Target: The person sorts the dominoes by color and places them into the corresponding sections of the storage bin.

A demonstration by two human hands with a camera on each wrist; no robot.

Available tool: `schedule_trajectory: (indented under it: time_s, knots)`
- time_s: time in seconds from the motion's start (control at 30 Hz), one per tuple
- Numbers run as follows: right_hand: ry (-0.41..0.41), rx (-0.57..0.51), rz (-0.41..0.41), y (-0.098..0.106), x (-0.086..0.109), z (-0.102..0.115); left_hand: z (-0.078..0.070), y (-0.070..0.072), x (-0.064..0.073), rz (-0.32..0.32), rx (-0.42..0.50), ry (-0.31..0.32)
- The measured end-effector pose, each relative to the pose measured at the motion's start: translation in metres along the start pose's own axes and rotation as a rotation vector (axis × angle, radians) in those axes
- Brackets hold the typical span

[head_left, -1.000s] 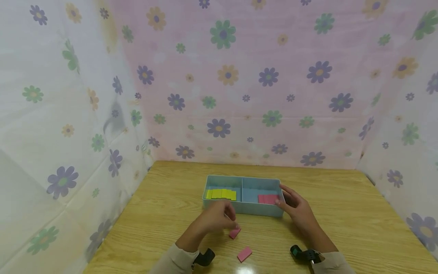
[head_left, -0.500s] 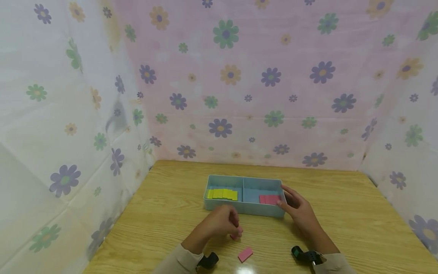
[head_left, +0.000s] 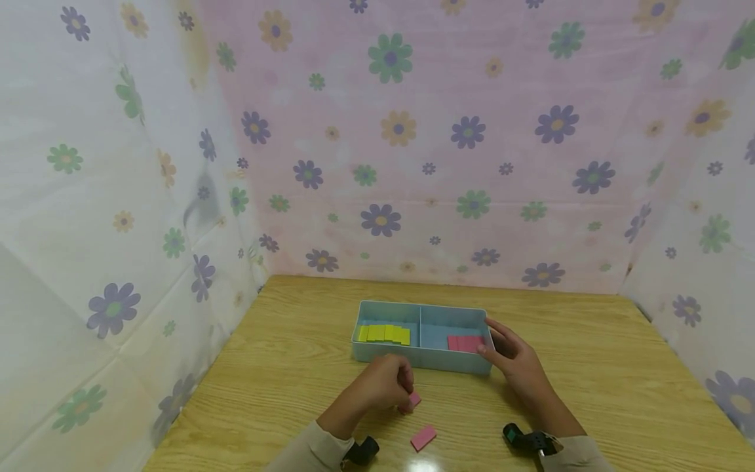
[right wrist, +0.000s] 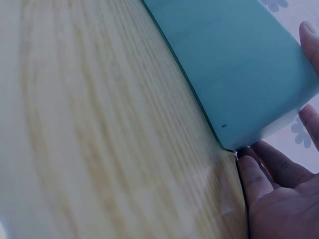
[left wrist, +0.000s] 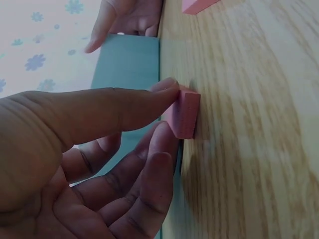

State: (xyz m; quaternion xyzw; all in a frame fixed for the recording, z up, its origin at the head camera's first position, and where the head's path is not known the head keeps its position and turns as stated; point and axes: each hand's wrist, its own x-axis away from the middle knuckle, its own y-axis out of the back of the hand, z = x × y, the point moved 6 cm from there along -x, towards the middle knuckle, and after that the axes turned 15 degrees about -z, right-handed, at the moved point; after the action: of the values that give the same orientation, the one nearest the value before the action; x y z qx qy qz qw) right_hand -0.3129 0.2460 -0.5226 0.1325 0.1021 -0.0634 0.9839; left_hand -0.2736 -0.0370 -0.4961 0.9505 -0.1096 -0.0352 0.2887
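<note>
My left hand (head_left: 377, 383) pinches a small pink rectangular block (left wrist: 188, 115) between thumb and fingertips, low over the table in front of a blue two-compartment box (head_left: 413, 358). In the left wrist view the block is tilted, one end towards the wood. A second pink block (head_left: 423, 438) lies flat nearer the person. At the box's right end, my right hand (head_left: 519, 367) grips it, thumb over the front rim and fingers round the outside. Yellow blocks (head_left: 386, 334) lie in a row in the left compartment; pink blocks (head_left: 463, 343) are in the right one, partly behind the thumb.
The wooden table (head_left: 307, 314) ends at a flower-printed cloth (head_left: 436, 196) at the back, with cloth on both sides too. A divider (head_left: 420, 326) splits the box. Dark wrist-worn devices (head_left: 361, 451) sit at both cuffs.
My left fingers have closed on the nearer-to-box pink block, which has turned and shifted slightly right. My right hand keeps its place on the box, and the second pink block lies as before.
</note>
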Motion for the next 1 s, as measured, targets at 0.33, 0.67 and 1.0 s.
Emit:
schedule_trajectory:
  time_s: [0.33,0.67,1.0]
  knots:
    - [-0.005,0.009,-0.004,0.0014,-0.0009,0.0019,-0.0009,0.0007,-0.0017,-0.030,-0.025,-0.013]
    - [-0.015,0.023,-0.005,-0.0004,-0.0027,-0.0062,0.0014,0.0016,0.0019,-0.037,-0.037,0.011]
    - [-0.018,0.029,-0.011,0.0005,-0.0020,-0.0068,0.0004,-0.0010,0.0028,-0.020,0.054,0.007]
